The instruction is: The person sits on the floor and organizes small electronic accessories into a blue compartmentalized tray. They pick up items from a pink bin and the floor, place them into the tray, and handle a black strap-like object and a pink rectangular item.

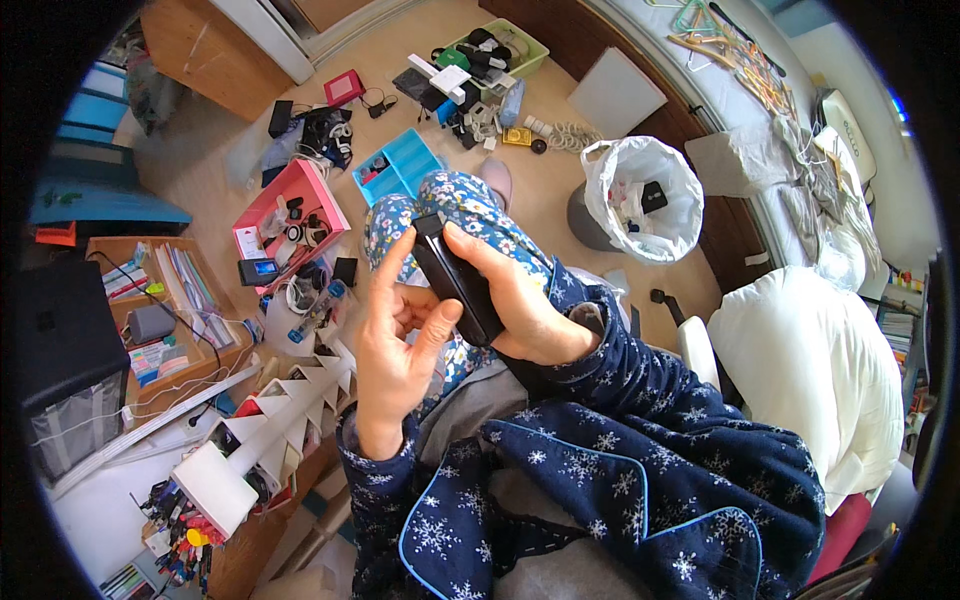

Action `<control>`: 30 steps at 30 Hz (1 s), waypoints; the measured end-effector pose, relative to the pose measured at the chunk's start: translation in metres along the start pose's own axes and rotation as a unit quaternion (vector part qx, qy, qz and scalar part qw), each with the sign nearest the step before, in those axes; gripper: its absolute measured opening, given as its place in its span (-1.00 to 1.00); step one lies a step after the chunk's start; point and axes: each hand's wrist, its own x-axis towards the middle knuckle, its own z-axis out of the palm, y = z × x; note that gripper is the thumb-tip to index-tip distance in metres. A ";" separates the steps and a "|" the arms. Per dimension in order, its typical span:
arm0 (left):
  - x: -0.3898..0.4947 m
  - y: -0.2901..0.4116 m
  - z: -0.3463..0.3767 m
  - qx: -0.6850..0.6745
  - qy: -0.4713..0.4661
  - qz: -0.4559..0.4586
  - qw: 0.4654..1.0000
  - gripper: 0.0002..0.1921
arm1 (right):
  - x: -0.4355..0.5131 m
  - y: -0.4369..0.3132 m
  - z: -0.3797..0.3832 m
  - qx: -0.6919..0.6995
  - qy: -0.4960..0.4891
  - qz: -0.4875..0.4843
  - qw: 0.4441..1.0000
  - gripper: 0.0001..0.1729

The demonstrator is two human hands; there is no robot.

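A glossy black handheld device, shaped like a hair trimmer, is tilted above my lap. My right hand grips it along its right side and lower end, thumb near the top. My left hand is at its left side with fingers spread. The left index fingertip meets the device near its upper end, and the left thumb overlaps its edge. Flower-patterned trousers cover my knees underneath. Just beyond them a blue divided tray holds a few small items.
Left of my knees, a pink box holds cables and small parts. A lined waste bin stands to the right. Electronics and cords lie around a green basket. A white lamp-like fixture and pens occupy the near-left desk.
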 end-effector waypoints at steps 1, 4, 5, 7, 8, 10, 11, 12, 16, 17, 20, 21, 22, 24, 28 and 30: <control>0.000 0.000 -0.003 -0.019 0.006 -0.022 1.000 -0.25 | 0.000 -0.001 0.001 0.005 -0.011 0.007 1.000 -0.64; 0.001 0.001 -0.007 -0.054 -0.014 -0.035 0.998 -0.24 | -0.001 -0.001 0.002 0.004 -0.024 0.022 0.999 -0.62; 0.001 0.001 -0.008 -0.056 -0.022 -0.038 0.997 -0.23 | -0.001 -0.001 0.003 0.002 -0.023 0.022 0.999 -0.61; 0.001 0.003 -0.009 -0.058 -0.025 -0.040 0.997 -0.22 | -0.002 -0.001 0.003 0.004 -0.017 0.025 1.000 -0.60; 0.001 0.003 -0.009 -0.058 -0.025 -0.042 0.997 -0.22 | -0.003 0.000 0.004 0.002 -0.023 0.024 0.999 -0.59; 0.001 0.004 -0.009 -0.059 -0.024 -0.044 0.997 -0.23 | -0.003 0.000 0.005 0.002 -0.011 0.032 0.999 -0.56; 0.000 0.005 -0.009 -0.058 -0.024 -0.045 0.997 -0.23 | -0.004 0.000 0.005 0.003 -0.050 0.027 0.998 -0.55; 0.000 0.005 -0.009 -0.057 -0.022 -0.047 0.997 -0.24 | -0.005 0.000 0.004 0.009 -0.065 0.031 0.997 -0.53; -0.003 0.003 -0.010 -0.070 -0.031 -0.054 0.996 -0.24 | -0.007 0.001 0.005 0.002 -0.085 0.045 0.995 -0.49; -0.003 0.002 -0.010 -0.071 -0.034 -0.057 0.995 -0.23 | -0.007 0.002 0.004 0.021 -0.086 0.045 0.995 -0.49; -0.005 -0.001 -0.012 -0.059 -0.041 -0.067 0.995 -0.22 | -0.007 0.008 0.002 0.043 -0.048 0.057 0.996 -0.51; -0.006 -0.002 -0.012 -0.052 -0.043 -0.069 0.995 -0.21 | -0.005 0.010 0.001 0.047 -0.040 0.058 0.996 -0.51; -0.006 -0.004 -0.012 -0.052 -0.043 -0.073 0.995 -0.20 | -0.003 0.012 -0.001 0.051 -0.031 0.060 0.996 -0.52; -0.008 -0.007 -0.012 -0.044 -0.045 -0.063 0.996 -0.23 | -0.002 0.016 -0.005 0.043 -0.041 0.063 0.996 -0.53; -0.011 -0.010 -0.009 0.002 -0.031 -0.041 0.999 -0.27 | 0.000 0.022 -0.010 0.001 -0.022 0.005 1.000 -0.57; -0.012 -0.009 -0.004 0.050 0.019 -0.019 0.998 -0.38 | 0.000 0.024 -0.010 -0.037 0.011 -0.020 0.999 -0.63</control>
